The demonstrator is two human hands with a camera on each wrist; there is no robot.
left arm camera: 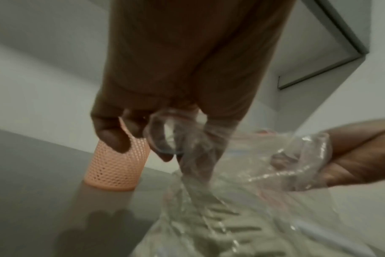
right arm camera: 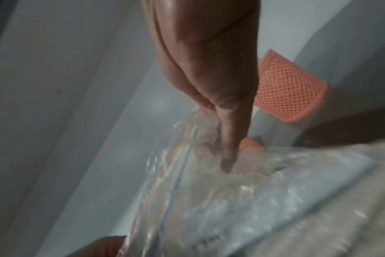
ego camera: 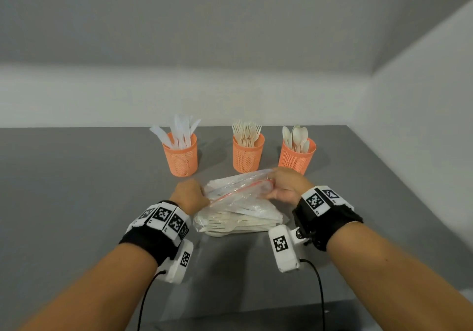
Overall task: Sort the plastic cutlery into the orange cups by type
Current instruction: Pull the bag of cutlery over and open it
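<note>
Nearest the viewer, two forearms reach forward over the grey tabletop (ego camera: 76,177), each wrist wearing a black band with black-and-white marker tags and a small white camera unit with a trailing black cable.

Between the hands lies a clear plastic bag (ego camera: 238,215) of pale cutlery, resting on the tabletop; forks and flat handles show through the film near its front edge. A red seal strip runs along the bag's raised upper edge.

The left hand (ego camera: 189,195) grips the left end of that edge. In the left wrist view its fingers (left arm camera: 112,139) are curled, with bunched film pinched between them. The right hand (ego camera: 286,187) holds the right end of the same edge. The right wrist view is blurred but shows one finger (right arm camera: 229,147) pressed down into the film; the hold is around the bag's rim.

Beyond the bag, three orange mesh cups stand upright in a row, well apart from one another. The left cup (ego camera: 180,156) holds white knives. The middle cup (ego camera: 247,155) holds cream forks. The right cup (ego camera: 297,155) holds cream spoons and stands just behind the right hand.

Behind the cups the tabletop meets a pale wall.
</note>
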